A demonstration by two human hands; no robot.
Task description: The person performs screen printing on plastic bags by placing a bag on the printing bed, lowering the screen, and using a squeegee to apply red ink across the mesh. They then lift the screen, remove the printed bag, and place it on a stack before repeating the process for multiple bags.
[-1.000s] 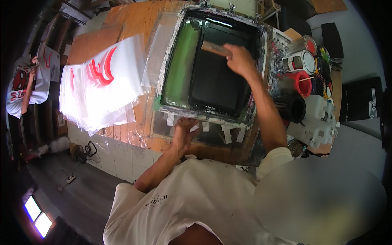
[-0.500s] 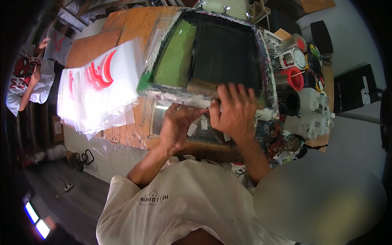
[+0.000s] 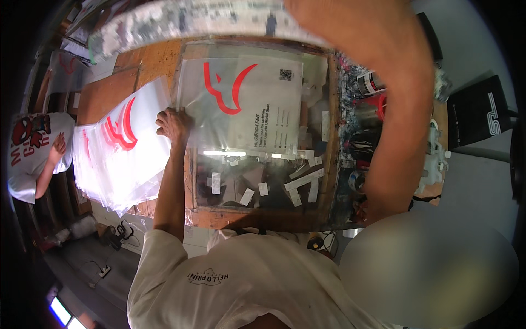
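- Left hand (image 3: 174,125), fingers curled, pinches the left edge of the clear printed bag (image 3: 246,104) lying flat on the wooden tabletop (image 3: 104,93).
- Right hand's grip cannot be told; it is out of view, its arm lifting the screen frame (image 3: 192,19).
- Stacked printed bags (image 3: 118,153) lie leftward; ink pots (image 3: 367,98) rightward.

A clear plastic bag (image 3: 241,104) is lying flat on the wooden printing table (image 3: 263,219), showing a red curved logo, a small black square code and lines of dark print on a white insert. A stack of more clear bags (image 3: 118,156) with the same red logo is sitting just left of it, hanging over the table's left edge. Another clear bag (image 3: 66,68) with a red mark is lying farther back on the left. Small white tape strips (image 3: 304,181) are sticking to the glass just below the flat bag. A black box (image 3: 479,112) with a pale logo is standing well right of the table.
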